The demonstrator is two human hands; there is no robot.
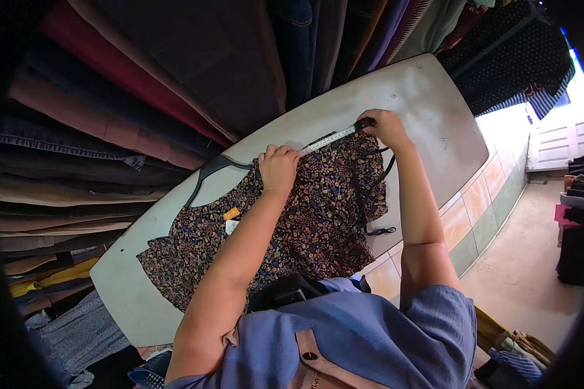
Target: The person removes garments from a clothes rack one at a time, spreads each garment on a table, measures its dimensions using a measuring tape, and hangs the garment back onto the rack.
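Observation:
A dark floral garment (318,201) with black straps lies spread on a pale board (428,97). Across its upper edge runs a white measuring tape (331,139). My left hand (278,167) presses down at the tape's left end, its fingers bent together over the tape and cloth. The dark case of the tape (365,124) is in my right hand (386,127), at the garment's upper right. An orange tag (231,213) and a white tag (231,226) lie on the garment beside my left forearm.
Folded and stacked clothes (78,162) line the left and top edges. A dotted black garment (519,61) hangs at the upper right. Past the board's right side are a tiled ledge (480,201), a pale floor (519,246) and dark clothes (574,246).

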